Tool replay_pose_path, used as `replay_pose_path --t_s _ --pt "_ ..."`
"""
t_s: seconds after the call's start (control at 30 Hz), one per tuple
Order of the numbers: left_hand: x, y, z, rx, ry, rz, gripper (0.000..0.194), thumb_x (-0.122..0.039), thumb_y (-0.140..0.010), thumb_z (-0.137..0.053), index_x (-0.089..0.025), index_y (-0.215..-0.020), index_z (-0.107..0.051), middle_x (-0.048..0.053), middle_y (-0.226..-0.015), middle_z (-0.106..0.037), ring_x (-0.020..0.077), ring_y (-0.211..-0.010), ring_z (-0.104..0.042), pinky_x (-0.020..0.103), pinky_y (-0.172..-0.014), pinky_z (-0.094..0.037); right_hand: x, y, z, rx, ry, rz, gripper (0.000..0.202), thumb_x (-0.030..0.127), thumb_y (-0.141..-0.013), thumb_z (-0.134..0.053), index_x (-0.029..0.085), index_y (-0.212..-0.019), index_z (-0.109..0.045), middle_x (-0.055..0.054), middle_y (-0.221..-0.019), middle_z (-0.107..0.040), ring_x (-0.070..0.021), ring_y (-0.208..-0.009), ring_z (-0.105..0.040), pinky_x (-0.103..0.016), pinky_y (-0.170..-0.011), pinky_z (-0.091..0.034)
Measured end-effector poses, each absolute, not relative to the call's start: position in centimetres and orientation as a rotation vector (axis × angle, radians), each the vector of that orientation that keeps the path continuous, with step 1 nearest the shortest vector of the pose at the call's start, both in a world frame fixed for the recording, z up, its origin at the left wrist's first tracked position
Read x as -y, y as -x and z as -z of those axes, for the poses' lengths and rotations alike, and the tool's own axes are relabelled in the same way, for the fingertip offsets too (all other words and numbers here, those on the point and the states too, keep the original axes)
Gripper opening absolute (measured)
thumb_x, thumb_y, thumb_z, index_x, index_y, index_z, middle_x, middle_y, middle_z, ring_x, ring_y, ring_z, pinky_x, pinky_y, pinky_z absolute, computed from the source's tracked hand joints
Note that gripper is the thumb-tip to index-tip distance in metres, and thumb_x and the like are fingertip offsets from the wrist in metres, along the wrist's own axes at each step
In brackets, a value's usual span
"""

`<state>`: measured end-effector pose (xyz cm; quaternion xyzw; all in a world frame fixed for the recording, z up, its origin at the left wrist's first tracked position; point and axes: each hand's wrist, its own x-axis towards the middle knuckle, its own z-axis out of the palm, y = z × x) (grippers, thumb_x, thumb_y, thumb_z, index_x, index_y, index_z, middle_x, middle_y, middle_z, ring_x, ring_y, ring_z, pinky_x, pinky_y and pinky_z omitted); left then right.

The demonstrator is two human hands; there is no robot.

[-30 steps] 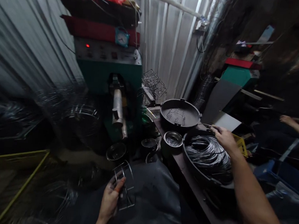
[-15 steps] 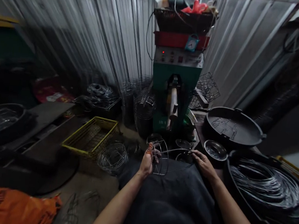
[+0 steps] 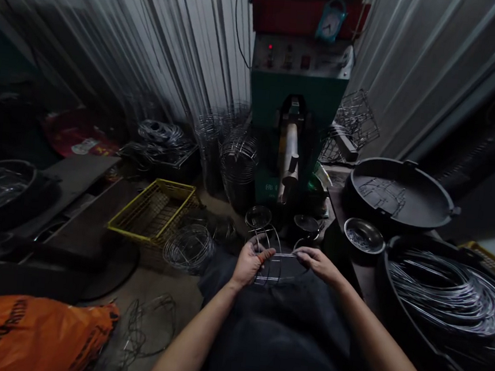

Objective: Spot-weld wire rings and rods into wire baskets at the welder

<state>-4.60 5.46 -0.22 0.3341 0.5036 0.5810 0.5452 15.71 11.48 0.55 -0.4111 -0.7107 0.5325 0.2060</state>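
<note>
My left hand [image 3: 250, 265] is closed around the side of a round wire frame [image 3: 272, 280], made of thin curved and straight metal wires, held above my dark-clothed lap. My right hand [image 3: 315, 263] pinches a thin metal wire ring [image 3: 293, 255] at its right side. The ring reaches across to the frame and meets it near my left thumb; whether they are joined I cannot tell. Just beyond my hands stands a green machine [image 3: 299, 92] with a thick metal arm [image 3: 290, 154] pointing toward me.
To the left are a yellow wire basket [image 3: 152, 209], a round wire piece [image 3: 188, 246] and an orange bag [image 3: 35, 334]. On the right sit a black pan [image 3: 420, 195], a small metal bowl [image 3: 363, 235] and a tub of wire rings [image 3: 446, 289].
My right hand has moved left, bringing the wire ring in against the frame. My left thumb now presses over the wires. The camera view has tilted down.
</note>
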Motion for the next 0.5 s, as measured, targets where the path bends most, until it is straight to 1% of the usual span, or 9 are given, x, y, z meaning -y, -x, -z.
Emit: replay_pose_path --t_s 0.17,0.27,0.33,0.37,0.4,0.47,0.5 --pt "-5.3 4.8 0.3 -1.203 -0.867 -1.272 0.066 -0.035 -0.057 -0.073 -0.014 -0.113 -0.045 -0.009 -0.053 -0.044 0.0039 -0.040 -0.039 0.016 -0.040 -0.029 -12.2 -12.8 -2.4 2.313 1.039 -1.488 0.029 0.040 -0.074 -0.051 0.016 -0.085 -0.063 -0.004 -0.084 -0.063 -0.0208 -0.083 -0.056 -0.030 -0.078 -0.043" --pt "-5.0 5.2 0.1 -1.256 -0.846 -1.274 0.067 -0.033 -0.053 -0.076 -0.013 -0.111 -0.048 -0.008 -0.056 -0.046 0.0047 -0.046 -0.042 0.016 -0.045 -0.033 -12.2 -12.4 -2.7 2.409 1.056 -1.437 0.034 0.045 -0.072 -0.048 0.017 -0.083 -0.063 -0.006 -0.086 -0.064 -0.0233 -0.086 -0.057 -0.032 -0.080 -0.044" --pt "-4.6 5.3 0.0 -1.289 -0.793 -1.300 0.068 -0.032 -0.047 -0.078 -0.014 -0.107 -0.053 -0.005 -0.062 -0.050 0.0064 -0.053 -0.046 0.018 -0.052 -0.038 -11.9 -12.5 -2.2 2.406 1.165 -1.339 0.040 0.051 -0.069 -0.046 0.019 -0.086 -0.063 -0.007 -0.093 -0.064 -0.0263 -0.091 -0.056 -0.035 -0.083 -0.045" --pt "-4.4 5.5 0.1 -1.293 -0.776 -1.303 0.069 -0.032 -0.044 -0.079 -0.014 -0.105 -0.054 -0.004 -0.066 -0.052 0.0072 -0.056 -0.048 0.019 -0.054 -0.040 -12.0 -12.6 -1.7 2.395 1.232 -1.286 0.043 0.054 -0.067 -0.045 0.022 -0.089 -0.063 -0.008 -0.096 -0.064 -0.0277 -0.093 -0.056 -0.036 -0.083 -0.046" --pt "-4.4 5.7 0.2 -1.272 -0.763 -1.301 0.070 -0.032 -0.042 -0.080 -0.014 -0.105 -0.056 -0.003 -0.068 -0.054 0.0076 -0.057 -0.049 0.020 -0.056 -0.041 -12.3 -12.6 -1.1 2.391 1.284 -1.239 0.044 0.056 -0.065 -0.045 0.026 -0.090 -0.064 -0.008 -0.095 -0.064 -0.0289 -0.093 -0.057 -0.036 -0.081 -0.048" --pt "-4.7 6.7 0.7 -1.237 -0.785 -1.240 0.071 -0.035 -0.041 -0.080 -0.016 -0.105 -0.057 -0.003 -0.068 -0.056 0.0078 -0.054 -0.049 0.021 -0.053 -0.042 -13.5 -12.3 0.2 2.404 1.288 -1.154 0.037 0.059 -0.059 -0.048 0.039 -0.087 -0.063 -0.006 -0.085 -0.066 -0.0296 -0.090 -0.059 -0.036 -0.070 -0.052" --pt "-4.9 7.3 1.0 -1.230 -0.794 -1.213 0.074 -0.034 -0.039 -0.080 -0.017 -0.106 -0.056 -0.002 -0.068 -0.056 0.0080 -0.053 -0.049 0.022 -0.051 -0.042 -14.2 -12.0 0.7 2.456 1.218 -1.141 0.033 0.059 -0.060 -0.048 0.046 -0.086 -0.061 -0.006 -0.081 -0.066 -0.0297 -0.089 -0.060 -0.037 -0.063 -0.052"
